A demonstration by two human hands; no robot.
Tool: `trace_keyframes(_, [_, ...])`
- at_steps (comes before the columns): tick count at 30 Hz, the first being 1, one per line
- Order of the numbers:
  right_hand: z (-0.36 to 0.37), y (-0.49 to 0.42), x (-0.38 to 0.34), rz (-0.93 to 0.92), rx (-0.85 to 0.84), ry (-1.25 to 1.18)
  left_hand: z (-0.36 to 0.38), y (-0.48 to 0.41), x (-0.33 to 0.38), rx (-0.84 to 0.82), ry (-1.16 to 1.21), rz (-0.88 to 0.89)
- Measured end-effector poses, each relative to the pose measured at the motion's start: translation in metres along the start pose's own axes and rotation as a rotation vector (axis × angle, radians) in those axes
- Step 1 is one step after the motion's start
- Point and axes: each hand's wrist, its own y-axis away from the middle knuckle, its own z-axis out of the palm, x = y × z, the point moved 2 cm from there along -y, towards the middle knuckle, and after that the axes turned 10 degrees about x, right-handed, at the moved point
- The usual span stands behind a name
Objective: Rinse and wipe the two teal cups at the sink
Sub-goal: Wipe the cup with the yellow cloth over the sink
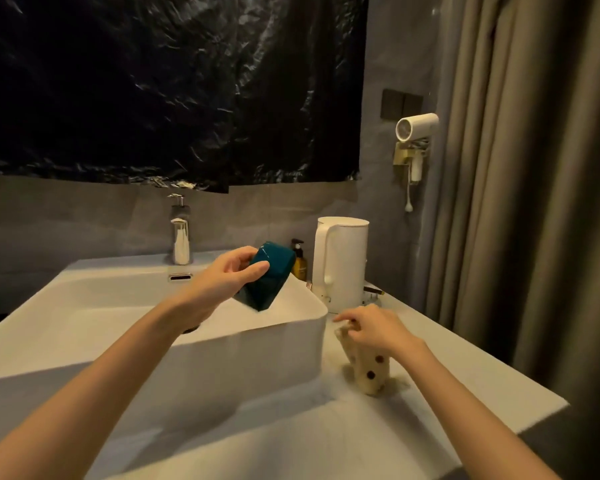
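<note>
Over the white rectangular ceramic sink [257, 358], one glossy teal cup [269, 275] is held tipped mouth-downward, gripped round its wall by the left hand [222, 282], presumably so that water is shed into the basin; a second cup is not seen. One cream, brown-dotted fleecy cloth [369, 370] is pinched on the pale counter [447, 393] by the right hand [374, 329], likely readied for wiping.

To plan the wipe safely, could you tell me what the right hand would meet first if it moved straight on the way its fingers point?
Probably the outer right wall of the sink: the right hand, pinching the cloth, points left at it from close by, though depth is unclear.
</note>
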Motion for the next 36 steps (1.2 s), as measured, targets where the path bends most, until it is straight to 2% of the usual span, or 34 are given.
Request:
trace_keyframes(2, [0.001,0.001,-0.001,-0.003,-0.012,0.066,0.006,0.004,0.001,-0.009,-0.013,0.004])
trace_keyframes(4, [-0.011,0.001,-0.01,-0.023,0.07,0.101,0.008,0.007,0.002,-0.007,-0.043,0.01])
trace_keyframes(6, [-0.033,0.004,-0.027,-0.104,0.164,0.009,0.006,0.01,0.004,-0.013,-0.078,0.016])
trace_keyframes(9, [-0.076,0.01,-0.064,-0.297,0.243,-0.259,-0.001,0.018,0.01,-0.023,-0.148,0.055])
trace_keyframes(12, [-0.094,0.007,-0.094,-0.443,0.233,-0.382,-0.014,0.029,0.015,-0.033,-0.206,0.071])
trace_keyframes(18, [-0.093,0.001,-0.15,-0.68,0.174,-0.271,-0.055,0.065,0.022,-0.073,-0.314,0.063])
trace_keyframes(22, [-0.085,0.006,-0.197,-0.838,0.232,-0.212,-0.094,0.099,0.022,-0.021,-0.47,0.116])
trace_keyframes(26, [-0.072,0.014,-0.251,-1.004,0.362,-0.192,-0.136,0.138,0.024,0.017,-0.646,0.16])
trace_keyframes(30, [-0.052,0.028,-0.308,-1.174,0.458,-0.285,-0.179,0.184,0.026,0.054,-0.84,0.127])
trace_keyframes(36, [-0.016,0.051,-0.398,-1.302,0.447,-0.418,-0.245,0.254,0.008,0.21,-1.224,0.118])
